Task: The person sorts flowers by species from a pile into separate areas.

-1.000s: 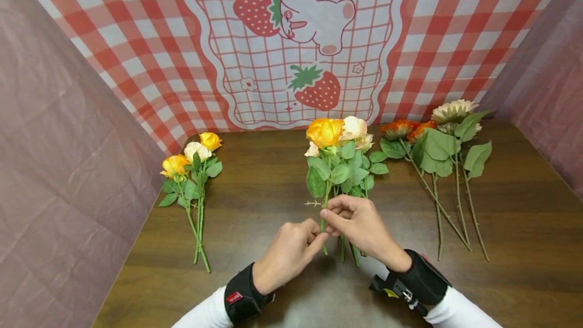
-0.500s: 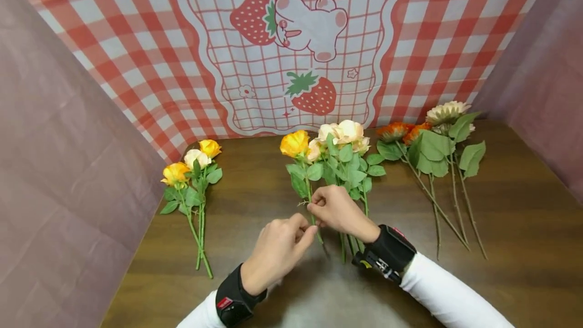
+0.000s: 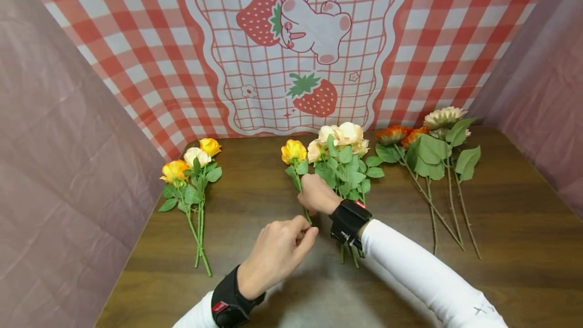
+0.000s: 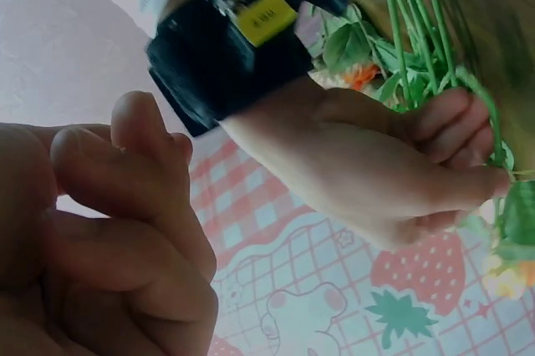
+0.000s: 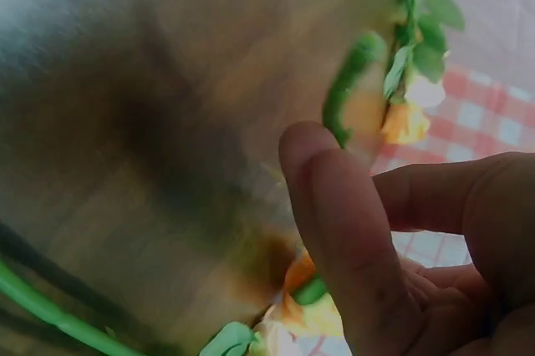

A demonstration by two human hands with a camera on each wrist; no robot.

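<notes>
My right hand (image 3: pixel 319 195) pinches the green stem of a yellow-orange rose (image 3: pixel 293 151) between thumb and fingers. In the right wrist view the cut stem end (image 5: pixel 351 80) sticks out past the fingertips. Just right of this rose lies a bunch of peach roses (image 3: pixel 348 138) with green leaves; the right hand and wrist cover part of its stems. My left hand (image 3: pixel 275 247) hovers over the table, nearer the front, its fingers loosely curled. Nothing shows between those fingers in the left wrist view, where the stem stands apart from them.
At the left of the wooden table (image 3: pixel 255 186) lie two yellow-orange roses and a cream rose (image 3: pixel 197 156). Orange flowers (image 3: pixel 392 134) and cream flowers (image 3: pixel 444 117) with long stems lie at the right. A checked cloth (image 3: pixel 423 54) rises along the back edge.
The yellow-orange rose has moved left, away from the peach bunch, and lower, in my right hand. My left hand has let go of its stem and shifted slightly left.
</notes>
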